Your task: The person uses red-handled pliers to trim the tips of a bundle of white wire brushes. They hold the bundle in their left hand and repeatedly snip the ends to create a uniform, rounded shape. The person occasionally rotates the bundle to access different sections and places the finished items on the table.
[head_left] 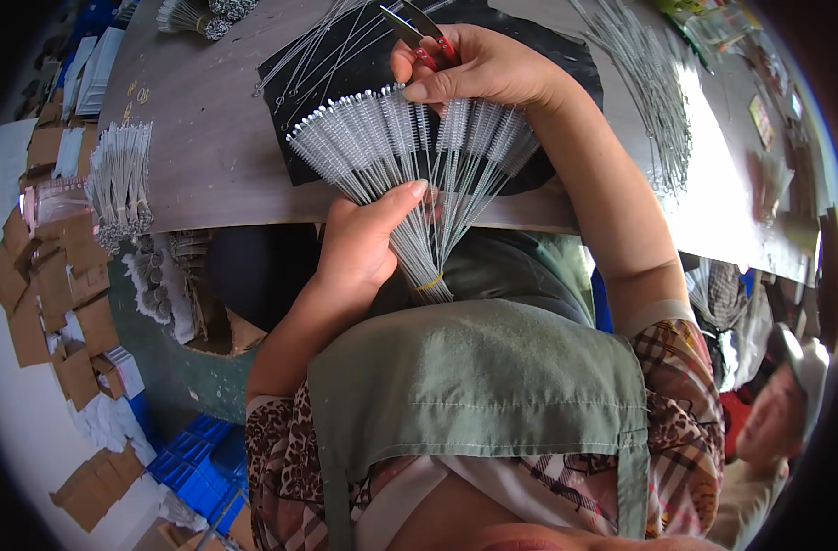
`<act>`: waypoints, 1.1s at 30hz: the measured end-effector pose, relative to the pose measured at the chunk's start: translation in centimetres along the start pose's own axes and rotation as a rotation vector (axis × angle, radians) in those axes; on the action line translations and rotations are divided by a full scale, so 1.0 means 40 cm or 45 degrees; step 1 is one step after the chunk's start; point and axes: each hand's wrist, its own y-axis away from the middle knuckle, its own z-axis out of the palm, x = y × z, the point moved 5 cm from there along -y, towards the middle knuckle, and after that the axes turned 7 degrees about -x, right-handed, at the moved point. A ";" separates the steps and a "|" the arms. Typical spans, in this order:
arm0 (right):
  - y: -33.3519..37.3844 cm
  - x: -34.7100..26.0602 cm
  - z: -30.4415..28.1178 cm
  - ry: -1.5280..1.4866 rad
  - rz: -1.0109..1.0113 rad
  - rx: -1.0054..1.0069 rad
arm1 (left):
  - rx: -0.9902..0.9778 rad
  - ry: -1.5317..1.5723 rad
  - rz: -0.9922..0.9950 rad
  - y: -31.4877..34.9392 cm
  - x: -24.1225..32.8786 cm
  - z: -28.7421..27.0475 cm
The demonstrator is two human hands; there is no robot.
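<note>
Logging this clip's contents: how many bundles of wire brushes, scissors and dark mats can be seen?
Banded brush bundles: 3 (fanned bundle in hand, bundle at table's left edge, bundle at top)
Red-handled scissors: 1
Dark mat: 1
Total: 5

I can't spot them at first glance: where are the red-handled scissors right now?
The red-handled scissors are at the top centre of the head view, in the right hand, just above the fanned bundle of thin brushes.

Small workshop: worktop (208,156) strewn with bundled wire brushes (120,184), loose wires (649,83), cardboard pieces (42,303) and blue crates (194,459) on the floor.
</note>
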 end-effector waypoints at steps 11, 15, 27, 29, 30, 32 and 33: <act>0.001 0.004 -0.001 0.070 0.087 0.090 | 0.076 -0.076 -0.006 0.012 -0.003 -0.003; 0.004 0.000 -0.002 0.020 0.049 0.082 | 0.067 -0.113 0.068 0.019 0.008 0.016; -0.001 -0.024 0.025 0.066 0.011 -0.009 | 0.064 -0.105 0.020 0.010 -0.007 0.003; 0.002 -0.034 0.032 0.119 0.045 0.009 | 0.064 -0.081 0.028 0.009 -0.013 -0.003; 0.002 -0.033 0.031 0.101 0.049 0.004 | 0.064 -0.069 0.032 0.009 -0.014 -0.004; 0.002 -0.031 0.030 0.065 0.059 -0.007 | 0.083 -0.093 0.031 0.008 -0.012 -0.007; 0.003 -0.030 0.029 0.058 0.070 0.004 | 0.093 -0.105 0.031 0.008 -0.012 -0.008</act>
